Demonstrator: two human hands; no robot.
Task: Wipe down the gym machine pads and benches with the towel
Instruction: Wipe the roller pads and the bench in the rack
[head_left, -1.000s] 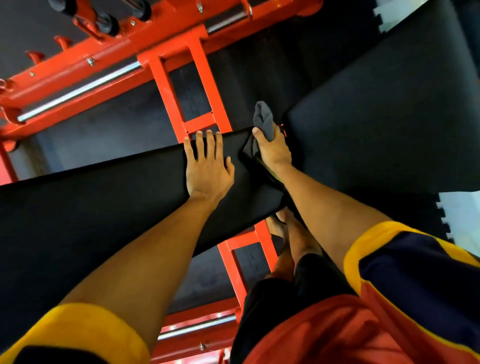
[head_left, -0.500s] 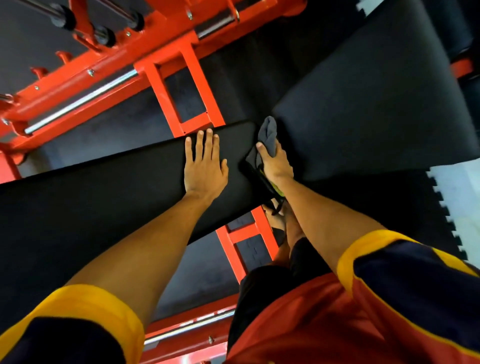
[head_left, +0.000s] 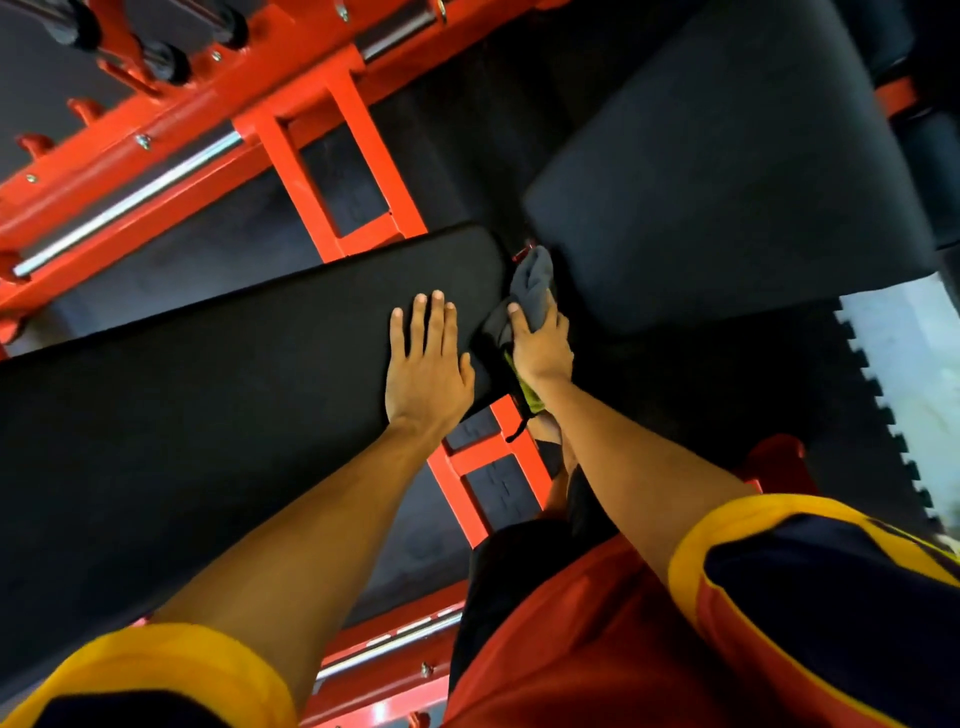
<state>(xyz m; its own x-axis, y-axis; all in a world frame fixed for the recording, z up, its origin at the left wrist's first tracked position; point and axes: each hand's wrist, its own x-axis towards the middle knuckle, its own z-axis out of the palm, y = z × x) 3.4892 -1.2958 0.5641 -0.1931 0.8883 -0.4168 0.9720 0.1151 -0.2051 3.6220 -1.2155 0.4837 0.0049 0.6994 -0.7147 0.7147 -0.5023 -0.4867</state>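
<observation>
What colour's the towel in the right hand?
The towel is dark grey, with a yellow-green bit showing under the right hand. Head view.

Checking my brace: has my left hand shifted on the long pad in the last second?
Yes. The left hand slid back toward you; its fingers now stop short of the far edge of the long pad.
</observation>
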